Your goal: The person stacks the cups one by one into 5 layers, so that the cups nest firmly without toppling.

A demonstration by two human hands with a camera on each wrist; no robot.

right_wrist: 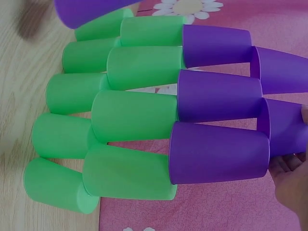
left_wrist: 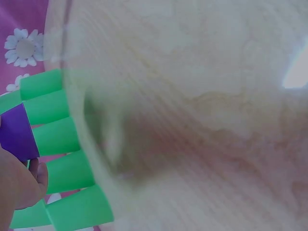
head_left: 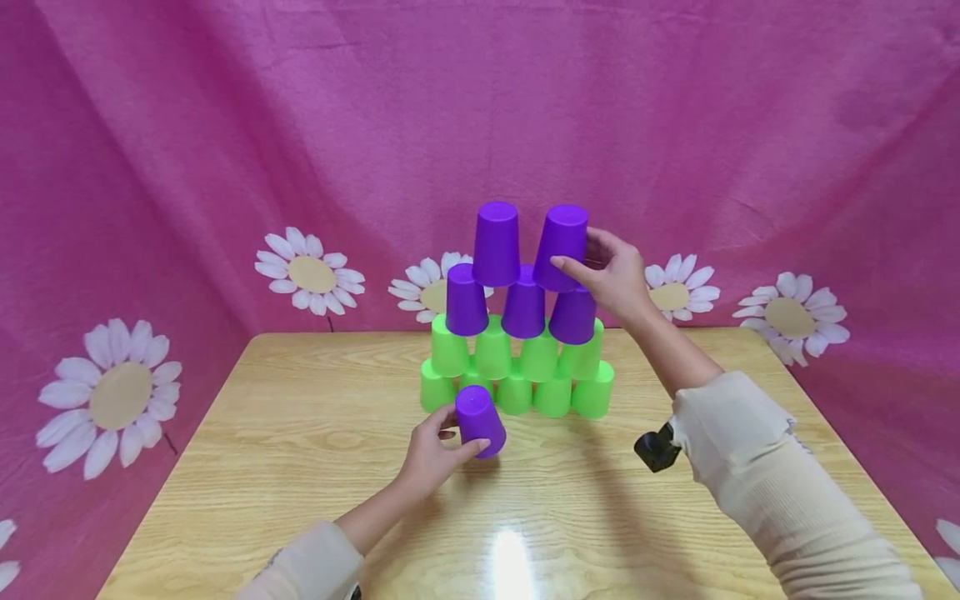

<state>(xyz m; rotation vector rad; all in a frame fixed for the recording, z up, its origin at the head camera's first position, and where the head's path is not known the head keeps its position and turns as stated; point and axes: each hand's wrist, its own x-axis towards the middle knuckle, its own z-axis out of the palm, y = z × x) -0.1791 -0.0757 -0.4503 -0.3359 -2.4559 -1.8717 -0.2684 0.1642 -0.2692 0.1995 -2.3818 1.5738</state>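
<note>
Upside-down cups form a stepped wall: green cups (head_left: 514,393) in the two lower rows, three purple cups (head_left: 466,302) above, then a top row of two. My right hand (head_left: 617,275) grips the right-hand purple cup (head_left: 564,242) of that top row, thumb in front. In the right wrist view this cup (right_wrist: 288,127) meets the row beneath it. Beside it stands the other top purple cup (head_left: 497,244). Lower down, my left hand (head_left: 431,457) holds a separate purple cup (head_left: 480,423), tilted, before the bottom green row. The left wrist view shows that cup (left_wrist: 19,132) partly.
The wall stands on a light wooden table (head_left: 315,433). A pink cloth with daisies (head_left: 480,100) hangs behind and at both sides. A small black device (head_left: 657,448) sits at my right sleeve. Light glares off the front of the table.
</note>
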